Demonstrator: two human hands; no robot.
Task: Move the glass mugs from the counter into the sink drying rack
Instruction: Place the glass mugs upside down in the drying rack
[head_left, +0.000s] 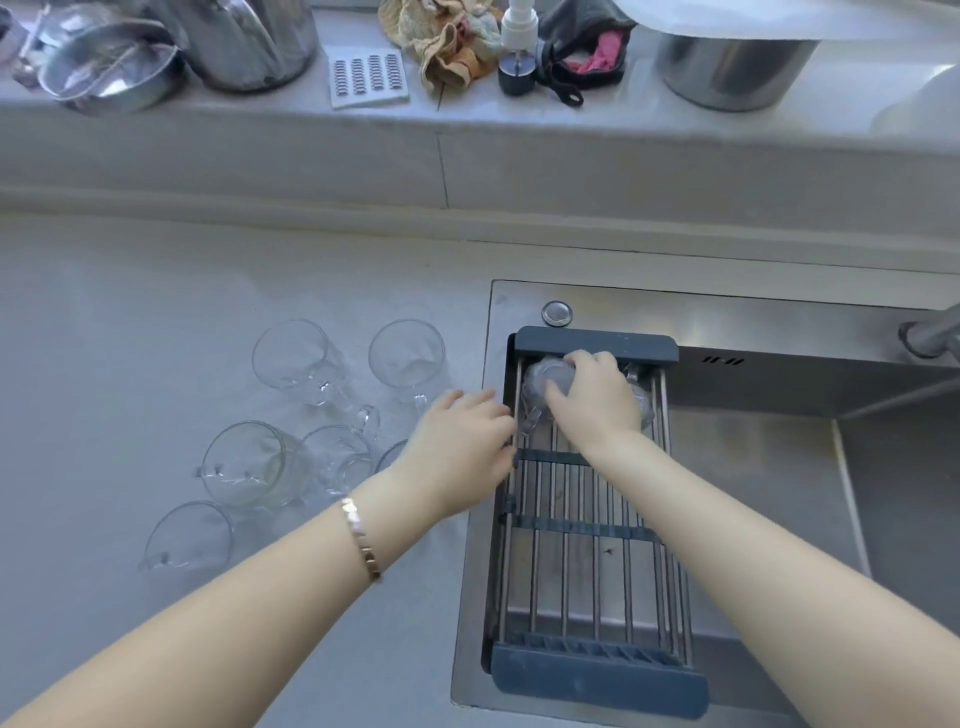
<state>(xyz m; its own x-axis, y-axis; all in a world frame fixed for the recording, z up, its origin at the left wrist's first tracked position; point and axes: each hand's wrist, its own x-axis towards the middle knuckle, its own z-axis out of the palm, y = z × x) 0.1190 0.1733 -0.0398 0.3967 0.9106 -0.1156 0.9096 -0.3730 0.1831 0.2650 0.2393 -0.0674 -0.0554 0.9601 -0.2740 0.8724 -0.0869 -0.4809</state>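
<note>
Gripping a mug (540, 387) from above, the right hand (592, 397) curls its fingers round it at the rack's (571, 545) far end, close to the dark end bar. A second glass (645, 408) seems to lie just right of it. Open rails run from there to the near end. The left hand (462, 447), palm down with fingers straight and holding nothing, is over the sink (753, 322) rim beside the rack's left rail. Other mugs (296, 358) sit grouped on the counter (130, 312).

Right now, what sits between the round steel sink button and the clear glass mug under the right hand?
Head view: the drying rack's dark grey end bar.
</note>
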